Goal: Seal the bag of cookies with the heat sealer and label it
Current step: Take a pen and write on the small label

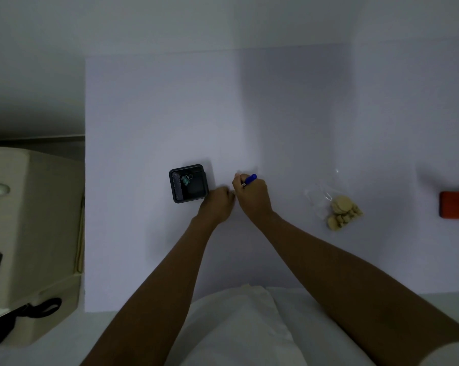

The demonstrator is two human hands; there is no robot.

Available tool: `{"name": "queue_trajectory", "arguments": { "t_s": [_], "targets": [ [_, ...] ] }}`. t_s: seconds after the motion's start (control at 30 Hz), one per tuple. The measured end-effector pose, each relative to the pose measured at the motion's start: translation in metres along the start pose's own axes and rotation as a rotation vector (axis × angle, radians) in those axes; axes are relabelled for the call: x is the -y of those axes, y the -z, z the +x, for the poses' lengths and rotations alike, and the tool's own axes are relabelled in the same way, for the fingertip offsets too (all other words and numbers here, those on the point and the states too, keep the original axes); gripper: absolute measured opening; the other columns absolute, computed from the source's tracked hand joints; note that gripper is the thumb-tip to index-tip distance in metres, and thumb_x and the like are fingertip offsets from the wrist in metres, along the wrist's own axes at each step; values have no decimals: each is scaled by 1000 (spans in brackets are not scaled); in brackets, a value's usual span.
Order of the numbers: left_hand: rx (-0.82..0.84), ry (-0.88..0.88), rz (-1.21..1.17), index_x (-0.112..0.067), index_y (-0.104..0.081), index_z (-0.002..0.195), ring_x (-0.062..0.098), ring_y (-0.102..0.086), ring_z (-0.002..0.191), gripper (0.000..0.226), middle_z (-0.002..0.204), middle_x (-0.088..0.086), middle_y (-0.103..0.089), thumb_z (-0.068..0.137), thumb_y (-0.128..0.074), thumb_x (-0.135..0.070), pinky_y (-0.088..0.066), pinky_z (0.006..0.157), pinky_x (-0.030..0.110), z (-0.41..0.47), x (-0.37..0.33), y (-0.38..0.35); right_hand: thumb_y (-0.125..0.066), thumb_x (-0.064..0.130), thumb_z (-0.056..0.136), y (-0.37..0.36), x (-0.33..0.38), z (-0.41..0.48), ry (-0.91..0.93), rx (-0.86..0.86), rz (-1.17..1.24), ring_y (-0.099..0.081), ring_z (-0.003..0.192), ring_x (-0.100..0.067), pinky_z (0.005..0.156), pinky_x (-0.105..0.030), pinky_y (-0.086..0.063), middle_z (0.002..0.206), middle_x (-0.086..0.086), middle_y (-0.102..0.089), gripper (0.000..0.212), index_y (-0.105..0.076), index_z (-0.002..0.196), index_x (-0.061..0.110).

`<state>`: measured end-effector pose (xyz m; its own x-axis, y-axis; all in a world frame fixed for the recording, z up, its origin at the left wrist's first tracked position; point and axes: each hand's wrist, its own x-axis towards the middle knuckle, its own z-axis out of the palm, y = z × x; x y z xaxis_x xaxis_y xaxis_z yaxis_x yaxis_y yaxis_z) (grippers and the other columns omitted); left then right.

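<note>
White table (170,107), dim light. Landmark: the black box (188,184), square and open-topped, with a green binder clip (186,180) inside it.

Left hand (217,204): just right of the box, its knuckles at the box's near right corner, fingers curled down onto the table. Something small and pale shows at its fingertips, too small to identify. Closed or only pressing: cannot tell.

Right hand (252,194): just right of the left hand, almost touching it. Fingers closed around a blue pen (249,179), whose cap end points up and away from the body.

Bag of cookies (334,204): clear plastic, lying flat well to the right of the box, apart from both hands. The round tan cookies sit bunched in its near end; its far end is empty, wrinkled film. Whether the mouth is sealed cannot be told.

Orange device (456,204): far right of the box, cut off by the picture edge, with a cable leaving its top.

Open room: the whole table beyond the box is bare up to the far edge. The strip between the right hand and the bag is bare. The table's left edge lies well left of the box, and beyond it stands a beige unit (32,233).
</note>
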<state>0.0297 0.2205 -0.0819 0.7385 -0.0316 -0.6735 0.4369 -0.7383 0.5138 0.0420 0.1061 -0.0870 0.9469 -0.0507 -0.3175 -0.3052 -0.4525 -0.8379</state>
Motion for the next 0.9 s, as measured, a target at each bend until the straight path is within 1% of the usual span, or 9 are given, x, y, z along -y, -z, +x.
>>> {"name": "queue_trajectory", "arguments": {
  "t_s": [0.1, 0.17, 0.23, 0.3, 0.4, 0.57, 0.67, 0.77, 0.9],
  "targets": [
    [3, -3, -3, -8, -52, 80, 22, -49, 62, 33, 66, 5, -51, 102, -35, -26, -36, 57, 30, 0, 0, 0, -52, 18, 99, 0, 1, 0, 8, 1, -8, -31, 39, -7, 45, -23, -31, 44, 9, -32, 52, -31, 51, 26],
    [17, -7, -12, -5, -56, 84, 24, -53, 64, 35, 71, 9, -57, 102, -35, -26, -39, 58, 32, 0, 1, 1, -52, 15, 99, -1, 4, -2, 43, 22, -12, -32, 38, -8, 46, -20, -31, 44, 10, -32, 53, -30, 52, 28],
    [38, -20, 3, -4, -60, 89, 29, -58, 67, 32, 77, 14, -63, 100, -37, -23, -44, 59, 34, 2, 2, 0, -52, 15, 99, -3, 6, -3, 58, 31, -21, -32, 39, -7, 47, -21, -32, 45, 9, -33, 52, -31, 53, 29],
    [50, -30, 20, -4, -60, 91, 31, -61, 69, 27, 79, 14, -64, 99, -40, -20, -47, 59, 35, 2, 3, 0, -52, 15, 99, -4, 6, -3, 52, 35, -24, -33, 40, -7, 48, -23, -34, 45, 9, -35, 52, -32, 53, 29],
    [46, -29, 10, -4, -61, 93, 31, -62, 71, 28, 81, 15, -65, 100, -39, -21, -50, 61, 37, 2, 3, 1, -52, 15, 99, -5, 6, -4, 43, 33, -23, -34, 41, -8, 49, -24, -35, 45, 9, -35, 52, -33, 53, 29],
    [34, -24, -12, -2, -61, 93, 33, -62, 73, 36, 82, 18, -65, 101, -35, -26, -50, 65, 39, 1, 3, 0, -53, 16, 99, -3, 2, -5, 39, 31, -24, -34, 39, -6, 47, -19, -33, 45, 9, -35, 52, -33, 52, 28],
    [35, -23, -16, -3, -61, 94, 32, -62, 74, 36, 82, 16, -65, 101, -35, -26, -52, 66, 40, 2, 3, 1, -53, 16, 99, -3, 1, -5, 46, 35, -36, -34, 38, -7, 47, -16, -31, 45, 10, -35, 52, -33, 52, 29],
    [45, -21, -15, -4, -61, 91, 33, -63, 73, 34, 80, 16, -65, 100, -37, -26, -50, 63, 39, 2, 3, 1, -53, 15, 99, -3, 1, -6, 50, 36, -38, -37, 37, -7, 46, -13, -30, 44, 11, -35, 52, -34, 52, 29],
    [45, -18, -9, -4, -61, 89, 33, -62, 72, 32, 79, 16, -65, 99, -38, -25, -50, 63, 39, 2, 4, 1, -52, 15, 99, -2, 2, -7, 43, 42, -31, -39, 37, -7, 46, -13, -31, 44, 11, -35, 52, -34, 52, 29]
  ]
}}
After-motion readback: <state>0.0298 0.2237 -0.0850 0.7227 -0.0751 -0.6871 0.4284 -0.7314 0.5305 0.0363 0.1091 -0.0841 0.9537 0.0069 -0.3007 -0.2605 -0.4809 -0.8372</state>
